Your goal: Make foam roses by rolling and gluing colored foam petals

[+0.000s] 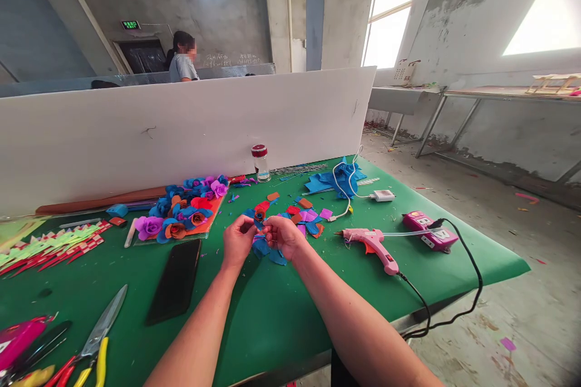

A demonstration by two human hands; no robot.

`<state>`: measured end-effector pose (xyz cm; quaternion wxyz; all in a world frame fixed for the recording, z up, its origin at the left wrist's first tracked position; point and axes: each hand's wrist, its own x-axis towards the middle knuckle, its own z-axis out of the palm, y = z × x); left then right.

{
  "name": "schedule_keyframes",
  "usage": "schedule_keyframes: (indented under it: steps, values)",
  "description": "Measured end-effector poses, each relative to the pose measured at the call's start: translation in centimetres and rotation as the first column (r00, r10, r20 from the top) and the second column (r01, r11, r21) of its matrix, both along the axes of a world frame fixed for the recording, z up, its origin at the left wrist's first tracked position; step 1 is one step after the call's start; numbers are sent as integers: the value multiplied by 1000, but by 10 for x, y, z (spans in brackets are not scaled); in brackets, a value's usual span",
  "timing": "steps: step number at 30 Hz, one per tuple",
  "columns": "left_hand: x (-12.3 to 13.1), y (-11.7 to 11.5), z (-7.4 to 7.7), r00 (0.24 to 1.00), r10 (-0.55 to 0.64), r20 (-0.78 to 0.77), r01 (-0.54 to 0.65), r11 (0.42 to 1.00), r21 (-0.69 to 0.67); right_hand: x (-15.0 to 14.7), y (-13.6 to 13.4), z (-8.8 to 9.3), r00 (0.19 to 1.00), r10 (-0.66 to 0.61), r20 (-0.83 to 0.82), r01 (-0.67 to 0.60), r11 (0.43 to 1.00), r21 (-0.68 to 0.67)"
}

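Observation:
A paper flower [259, 216] with a brown and red centre and blue outer petals is held up between my two hands over the green table. My left hand [239, 240] pinches it from the left side. On the right, my right hand [282, 237] has its thumb and fingers closed at the flower's edge. Loose blue petals [272, 253] lie just beneath the hands. More cut petals in purple [309, 216], red and brown are scattered beyond my right hand. Fingertips partly hide the flower's lower part.
A pink glue gun [370, 242] lies at right, its cord running to a magenta power strip [429, 231]. Finished paper flowers [175, 229], a phone [175, 281] and scissors [102, 323] are at left. A glass jar [261, 164] stands before the white partition [181, 133]; a person [182, 60] is behind it.

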<state>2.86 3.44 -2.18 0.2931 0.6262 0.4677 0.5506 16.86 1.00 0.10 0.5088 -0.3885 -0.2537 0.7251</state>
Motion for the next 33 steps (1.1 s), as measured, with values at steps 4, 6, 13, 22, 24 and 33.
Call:
schedule_keyframes:
  steps: [4,6,13,22,24,33]
  values:
    - [1,-2,2,1000,-10,-11,10,1000,-6,1,-1,2,1000,-3,-7,3,1000,-21]
    - [1,-3,2,1000,-13,-23,13,1000,1,1,-1,2,1000,-9,-1,9,1000,-30]
    - [0,-2,1,997,-19,-73,21,1000,18,0,0,0,1000,-16,-2,16,1000,-16]
    - [2,-6,6,994,-11,-106,13,1000,21,0,1,-2,999,-49,-21,49,999,-2]
    - [3,-7,8,994,-14,-104,16,1000,20,1,1,-2,999,-42,-32,42,999,-6]
    - [2,-7,8,995,-8,-95,9,1000,14,3,-2,5,999,-18,-49,18,1000,-13]
